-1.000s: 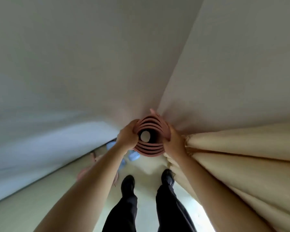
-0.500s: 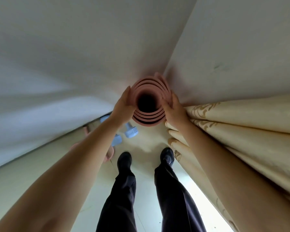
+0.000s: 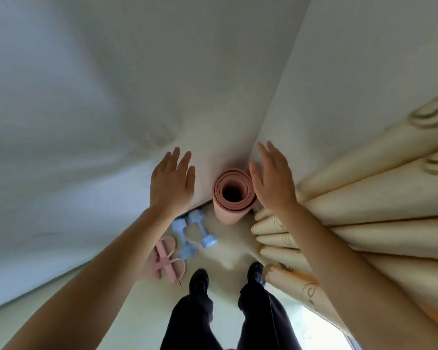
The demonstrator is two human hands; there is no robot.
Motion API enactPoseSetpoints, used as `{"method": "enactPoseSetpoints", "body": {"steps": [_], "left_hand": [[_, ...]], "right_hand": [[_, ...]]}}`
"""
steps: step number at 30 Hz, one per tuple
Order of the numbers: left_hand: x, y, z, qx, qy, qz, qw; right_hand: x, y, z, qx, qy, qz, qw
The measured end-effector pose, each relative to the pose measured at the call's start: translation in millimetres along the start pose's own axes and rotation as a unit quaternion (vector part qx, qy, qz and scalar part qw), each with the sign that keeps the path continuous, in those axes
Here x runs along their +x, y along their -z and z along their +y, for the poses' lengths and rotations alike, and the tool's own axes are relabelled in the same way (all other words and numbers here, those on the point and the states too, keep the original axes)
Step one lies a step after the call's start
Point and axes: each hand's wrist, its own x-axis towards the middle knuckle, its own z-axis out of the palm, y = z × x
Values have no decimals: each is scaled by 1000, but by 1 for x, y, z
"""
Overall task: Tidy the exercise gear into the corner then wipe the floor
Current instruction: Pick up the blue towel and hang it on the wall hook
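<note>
A rolled pink exercise mat (image 3: pixel 232 198) stands upright in the corner where the two walls meet, its open end facing up at me. My left hand (image 3: pixel 172 184) hovers to its left, fingers spread, holding nothing and apart from the roll. My right hand (image 3: pixel 273 184) is open just right of the roll, its edge close to or brushing the mat's rim. Two light-blue dumbbells (image 3: pixel 195 236) lie on the floor left of the mat's base. A pink resistance band with handles (image 3: pixel 166 260) lies beside them, partly hidden by my left forearm.
Cream curtains (image 3: pixel 352 218) hang in thick folds along the right wall, down to the floor beside my right foot. My two black shoes (image 3: pixel 199 280) stand on the pale floor (image 3: pixel 228 251) just short of the gear. White walls (image 3: pixel 111 97) close in left and ahead.
Both hands gripped the mat's top earlier and lowered it into the corner. Now they have let go and spread away, and the mat stands on its own.
</note>
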Motion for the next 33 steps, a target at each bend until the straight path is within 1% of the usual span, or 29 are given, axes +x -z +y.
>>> {"method": "enactPoseSetpoints", "body": {"steps": [3,5,7,9,11,13,16,18,22,25,28,30,33], "left_hand": [[-21,68,12,56,-96,112,987],[-29,107,17,94,-127,174,972],[-45,156,18,135,-109,234,957],[-61,198,18,157,-60,286,943],[-85,231,16,164,-8,322,932],[-117,245,17,176,52,358,916],[-168,240,18,162,125,363,909],[-213,224,22,163,188,355,901],[-303,220,19,217,258,335,880],[-374,246,12,264,296,342,852],[-450,269,2,302,329,362,818],[-505,275,-7,316,352,371,799],[-596,273,-24,320,394,374,776]], "right_hand": [[3,60,-52,-63,91,90,990],[10,90,-78,-77,129,137,979],[11,122,-110,-73,177,180,965],[14,142,-136,-68,220,202,952],[17,157,-160,-56,272,209,938],[12,164,-177,-32,319,200,926],[-3,160,-193,5,351,186,918],[-22,150,-199,24,398,155,904],[-72,122,-237,54,468,113,875],[-129,111,-285,95,514,84,848],[-191,107,-332,116,572,63,810],[-235,103,-359,121,602,59,787],[-308,89,-399,134,626,55,766]]}}
